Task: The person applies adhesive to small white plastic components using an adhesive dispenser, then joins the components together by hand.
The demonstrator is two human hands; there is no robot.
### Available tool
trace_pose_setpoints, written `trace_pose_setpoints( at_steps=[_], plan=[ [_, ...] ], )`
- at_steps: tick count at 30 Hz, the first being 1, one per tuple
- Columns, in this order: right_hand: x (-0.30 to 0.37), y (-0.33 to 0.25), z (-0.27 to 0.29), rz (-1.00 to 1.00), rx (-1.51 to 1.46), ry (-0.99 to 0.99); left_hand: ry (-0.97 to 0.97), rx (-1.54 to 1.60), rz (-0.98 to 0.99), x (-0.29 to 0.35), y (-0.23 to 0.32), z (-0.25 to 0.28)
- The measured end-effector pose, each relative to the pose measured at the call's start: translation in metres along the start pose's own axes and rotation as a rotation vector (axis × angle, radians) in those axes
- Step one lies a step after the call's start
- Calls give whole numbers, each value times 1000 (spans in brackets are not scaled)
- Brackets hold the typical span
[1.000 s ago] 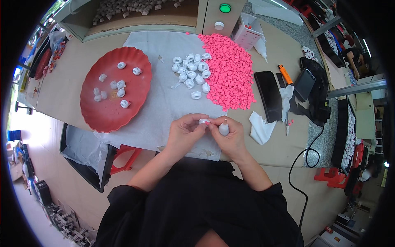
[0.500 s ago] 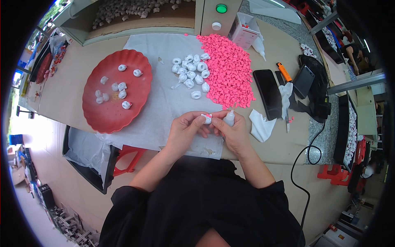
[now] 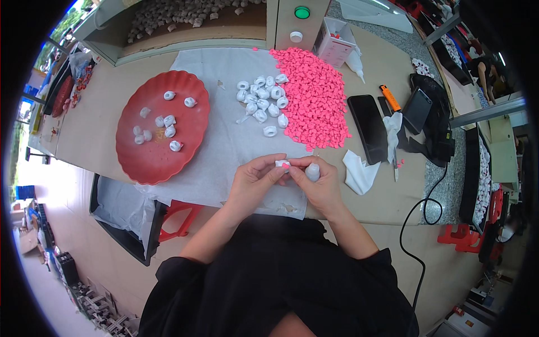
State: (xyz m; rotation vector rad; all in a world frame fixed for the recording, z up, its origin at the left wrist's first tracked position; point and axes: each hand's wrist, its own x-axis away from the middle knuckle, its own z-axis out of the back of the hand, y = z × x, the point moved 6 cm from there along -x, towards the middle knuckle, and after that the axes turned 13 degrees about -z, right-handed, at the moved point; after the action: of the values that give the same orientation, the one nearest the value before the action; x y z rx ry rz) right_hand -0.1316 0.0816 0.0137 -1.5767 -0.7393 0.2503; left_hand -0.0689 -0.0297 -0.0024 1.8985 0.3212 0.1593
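Between the fingertips of my left hand (image 3: 251, 181) is a small white molded piece (image 3: 279, 163) with a pink bow-like bit (image 3: 286, 166) on it. My right hand (image 3: 321, 190) pinches at the same piece with thumb and forefinger while keeping a small translucent squeeze bottle (image 3: 313, 172) in its grip. Both hands are closed and meet just above the near edge of the white paper sheet (image 3: 219, 151). Beyond them lies a cluster of similar white pieces (image 3: 261, 104), beside a broad heap of small pink bits (image 3: 314, 98).
A red scalloped plate (image 3: 185, 135) at left carries several white pieces. To the right lie a black phone (image 3: 368, 129), an orange-handled cutter (image 3: 389, 97), crumpled white tissue (image 3: 359, 173) and a second dark device (image 3: 417, 111). A white box (image 3: 336, 45) stands behind the pink heap.
The white piece has turned in my fingers, and its pink bit now shows on the lower side, near my right fingertips. The view has shifted slightly.
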Motion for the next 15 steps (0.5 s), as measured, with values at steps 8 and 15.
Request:
trace_pose_setpoints(
  at_steps=[8, 15],
  plan=[
    [4, -7, 1, 168, 224, 8, -17, 44, -7, 2, 3, -3],
    [7, -15, -2, 285, 308, 5, -32, 36, -20, 2, 6, -4]
  ],
)
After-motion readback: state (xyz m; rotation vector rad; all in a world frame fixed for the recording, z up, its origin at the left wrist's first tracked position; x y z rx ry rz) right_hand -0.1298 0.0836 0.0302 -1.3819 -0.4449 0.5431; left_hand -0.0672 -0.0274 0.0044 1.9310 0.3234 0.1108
